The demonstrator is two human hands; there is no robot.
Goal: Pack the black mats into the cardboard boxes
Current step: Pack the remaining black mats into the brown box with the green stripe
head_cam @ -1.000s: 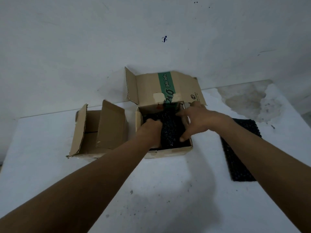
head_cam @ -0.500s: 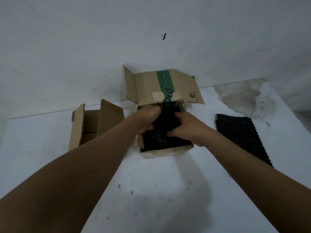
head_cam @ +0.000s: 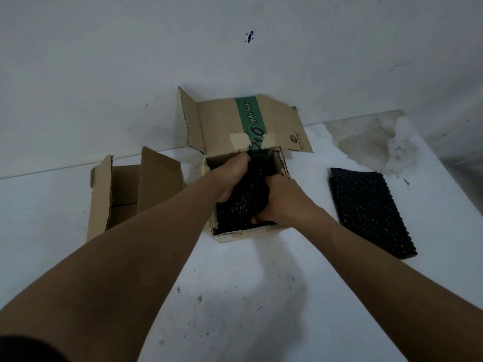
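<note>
Room: a white table point(head_cam: 235, 296) pushed up to a plain white wall point(head_cam: 156, 61). The table has a brown stain point(head_cam: 371, 142) at its far right corner.
Middle box: a small cardboard box with a green stripe point(head_cam: 243, 233) sits open in the middle of the table. Its big flap stands up at 12 o'clock.
Mat in box: 1 bumpy black mat point(head_cam: 243, 205) is bunched up inside this box. Most of it is down in the box, but a hump of it pokes up.
Left hand point(head_cam: 231, 176): its fingers curl round the far left part of that mat, at about 11 o'clock in the box.
Right hand point(head_cam: 282, 202): its fingers curl round the near right part of the same mat, at about 4 o'clock.
Spare mat point(head_cam: 371, 212): it lies flat on the table at 3 o'clock from the middle box, well apart from it. No hand touches it.
Second box point(head_cam: 98, 205): it stands open at 9 o'clock, just beside the middle box. I can see no mat in it.
Done so far: I think 1 mat is almost packed.
Left to do: I think this mat needs a last push down. Then the spare mat must go in a box.
</note>
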